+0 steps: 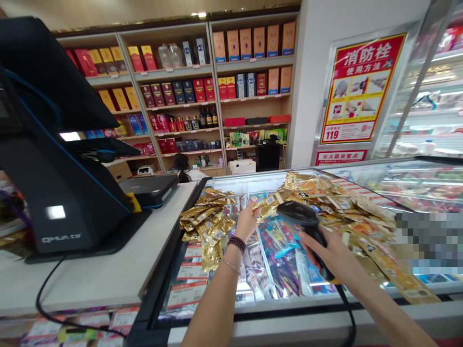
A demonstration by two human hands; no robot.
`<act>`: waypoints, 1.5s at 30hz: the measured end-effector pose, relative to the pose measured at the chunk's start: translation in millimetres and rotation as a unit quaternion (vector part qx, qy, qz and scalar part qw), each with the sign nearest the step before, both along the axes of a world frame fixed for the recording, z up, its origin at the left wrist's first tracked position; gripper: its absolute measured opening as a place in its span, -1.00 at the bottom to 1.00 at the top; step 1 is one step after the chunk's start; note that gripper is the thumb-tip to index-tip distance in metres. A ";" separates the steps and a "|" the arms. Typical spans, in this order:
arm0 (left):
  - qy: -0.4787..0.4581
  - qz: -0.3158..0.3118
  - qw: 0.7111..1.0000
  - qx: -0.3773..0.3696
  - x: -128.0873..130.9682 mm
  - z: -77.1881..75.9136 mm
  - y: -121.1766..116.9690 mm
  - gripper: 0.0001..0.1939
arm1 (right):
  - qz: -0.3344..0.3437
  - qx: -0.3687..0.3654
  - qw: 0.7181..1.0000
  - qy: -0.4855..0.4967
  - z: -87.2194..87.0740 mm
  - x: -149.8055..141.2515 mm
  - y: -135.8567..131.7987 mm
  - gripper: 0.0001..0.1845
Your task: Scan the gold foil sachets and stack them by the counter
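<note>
The left hand [246, 222] is hanging over the middle of a chest freezer [289, 302], its fingers drawn close together at the edge of a gold foil packet [266, 206]. Whether they are pinching it firmly, I cannot tell. A packet like this is probably light, soft and slippery, so its flat sealed edge looks like the best place to take hold. The right hand [321, 253] is wrapping all its fingers around the handle of a black barcode scanner [300, 214], holding it low over the freezer at the center right of the frame. The scanner seems stiff and fairly light, and its cord [343, 308] is trailing down past the freezer's front edge at the lower right.

The freezer is holding a heap of gold packets [208, 226] at center left and more spreading across the right side. Between them, colorful bagged goods [278, 246] are lying in a row. Price labels [186, 284] are lining the front inside edge, and a checkout screen [47, 193] is standing on a white counter [72, 284] at the left.
</note>
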State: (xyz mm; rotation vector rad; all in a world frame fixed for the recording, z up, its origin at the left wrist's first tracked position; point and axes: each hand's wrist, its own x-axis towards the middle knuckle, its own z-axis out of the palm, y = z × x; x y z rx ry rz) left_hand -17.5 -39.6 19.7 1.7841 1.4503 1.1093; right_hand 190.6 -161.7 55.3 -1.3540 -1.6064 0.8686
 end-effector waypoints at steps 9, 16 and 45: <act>-0.093 -0.042 0.995 -0.016 -2.6 1.2 1.7 -0.63 | 0.002 -0.011 1.000 -0.029 -14.6 -3.8 1.8 -0.63; -0.120 -0.056 0.991 -0.028 -3.7 -1.7 2.9 -0.67 | -0.010 -0.005 1.000 -0.003 -6.5 -7.5 -1.3 -0.62; 0.404 0.168 0.890 0.127 -147.3 4.4 -57.8 -0.41 | -0.046 -0.014 0.988 0.145 -30.0 21.6 19.3 -0.53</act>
